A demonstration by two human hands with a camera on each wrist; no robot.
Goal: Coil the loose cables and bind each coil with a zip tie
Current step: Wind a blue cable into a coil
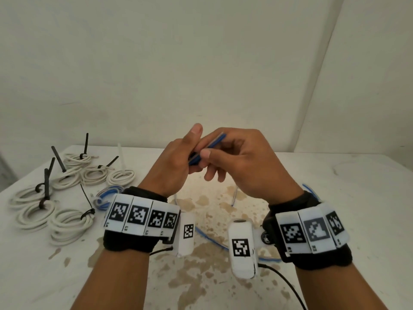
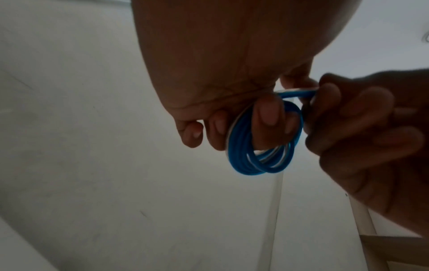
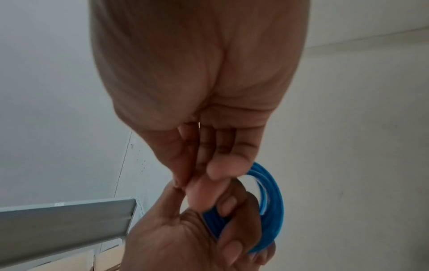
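Head view shows both hands raised above the middle of the stained surface [image 1: 335,198], the left hand [image 1: 172,162] gripping a small blue cable [image 2: 246,155] coil while the right hand [image 1: 243,162] pinches its loose strand.

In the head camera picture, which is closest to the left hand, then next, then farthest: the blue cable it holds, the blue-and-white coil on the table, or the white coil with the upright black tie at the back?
From the left hand:
1. Blue cable, in its fingers.
2. Blue-and-white coil, lower left, beside the wrist.
3. White coil with upright black zip tie, far left, at the back.
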